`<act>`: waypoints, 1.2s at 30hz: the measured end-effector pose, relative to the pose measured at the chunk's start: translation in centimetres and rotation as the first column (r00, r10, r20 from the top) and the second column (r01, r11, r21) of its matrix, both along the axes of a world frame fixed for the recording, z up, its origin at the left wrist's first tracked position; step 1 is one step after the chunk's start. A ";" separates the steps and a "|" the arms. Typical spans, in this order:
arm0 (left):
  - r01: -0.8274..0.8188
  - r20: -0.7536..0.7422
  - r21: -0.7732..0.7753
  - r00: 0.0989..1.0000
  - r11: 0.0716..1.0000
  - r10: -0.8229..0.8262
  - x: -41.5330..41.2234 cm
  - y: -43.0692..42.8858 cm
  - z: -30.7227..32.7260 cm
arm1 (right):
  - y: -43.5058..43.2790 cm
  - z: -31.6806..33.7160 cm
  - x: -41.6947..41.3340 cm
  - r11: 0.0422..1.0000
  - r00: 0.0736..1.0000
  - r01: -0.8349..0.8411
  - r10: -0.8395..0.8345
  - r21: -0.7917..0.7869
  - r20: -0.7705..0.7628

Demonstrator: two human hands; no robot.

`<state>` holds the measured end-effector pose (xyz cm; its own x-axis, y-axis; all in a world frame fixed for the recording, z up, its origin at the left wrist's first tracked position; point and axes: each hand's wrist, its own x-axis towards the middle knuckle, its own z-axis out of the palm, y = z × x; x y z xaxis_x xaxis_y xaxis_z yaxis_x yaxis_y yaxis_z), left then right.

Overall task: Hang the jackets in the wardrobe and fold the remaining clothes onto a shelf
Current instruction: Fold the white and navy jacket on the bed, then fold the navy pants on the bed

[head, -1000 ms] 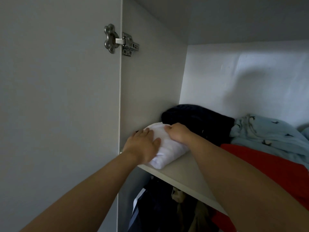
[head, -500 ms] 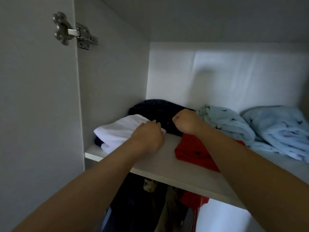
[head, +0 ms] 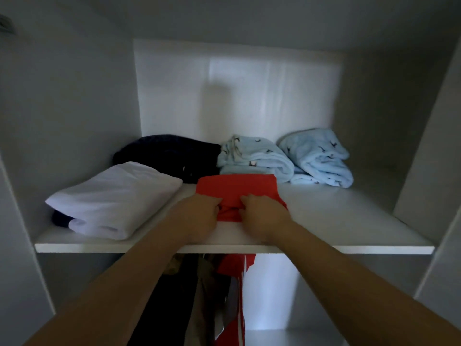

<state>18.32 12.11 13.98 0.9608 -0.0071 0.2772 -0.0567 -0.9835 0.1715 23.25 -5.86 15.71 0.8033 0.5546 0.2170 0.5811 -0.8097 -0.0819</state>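
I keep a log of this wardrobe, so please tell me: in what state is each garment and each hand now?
red garment: folded, on the shelf, near edge gripped by both hands.
left hand: fingers curled on red garment.
right hand: fingers curled on red garment.
white garment: folded, shelf's left.
dark garment: lying behind white garment.
left blue fleece: folded, at back.
right blue fleece: folded, at back.
jackets: hanging below shelf.

No word, label, brand or number could be read anywhere. The pale blue fleece bundle (head: 257,161) at twelve o'clock on the shelf (head: 349,221) and its twin (head: 321,158) at one o'clock bore only small dark printed figures, not letters. A tiny pale mark on the dark garment (head: 169,153) at eleven o'clock was too small to read.
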 end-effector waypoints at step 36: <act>0.840 -0.210 -0.542 -0.158 -0.020 -0.965 -66.3 -52.6 -18.9 | -32.6 -18.4 -91.3 -0.626 -0.423 0.693 -0.755 0.359 -0.500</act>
<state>-48.03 -40.46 -4.90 -0.0144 -0.9995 0.0275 -0.7284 0.0293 0.6846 -68.10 -38.51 -2.67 -0.0824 -0.9961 -0.0320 -0.7589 0.0835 -0.6458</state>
